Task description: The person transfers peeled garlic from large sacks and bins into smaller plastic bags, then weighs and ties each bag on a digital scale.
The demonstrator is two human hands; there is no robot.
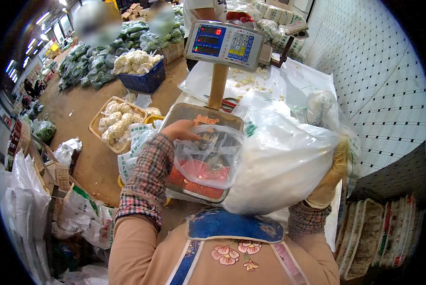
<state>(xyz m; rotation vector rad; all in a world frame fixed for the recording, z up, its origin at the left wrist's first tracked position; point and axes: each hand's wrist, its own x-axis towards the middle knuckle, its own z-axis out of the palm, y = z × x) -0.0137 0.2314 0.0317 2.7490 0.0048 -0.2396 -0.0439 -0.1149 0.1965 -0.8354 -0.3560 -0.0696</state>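
A digital price-computing scale stands before me, its keypad display (224, 44) on a post above the weighing platform (205, 115). A clear plastic bag (207, 156) lies opened out on the platform. My left hand (181, 131), bare, is at the bag's upper left rim; whether its fingers pinch the film cannot be told. My right hand (332, 174), in a yellowish glove, holds the right side of a large, full white plastic sack (280, 160) that leans against the scale's right edge. The sack hides part of that hand, and its contents are blurred through the film.
Peeled cloves (250, 80) lie scattered behind the scale. To the left are a basket of bagged cloves (92, 124) and a blue crate (143, 80) of bagged produce. A person (200, 14) stands across the table. Stacked crates (376, 231) are at lower right, a tiled wall (376, 71) at right.
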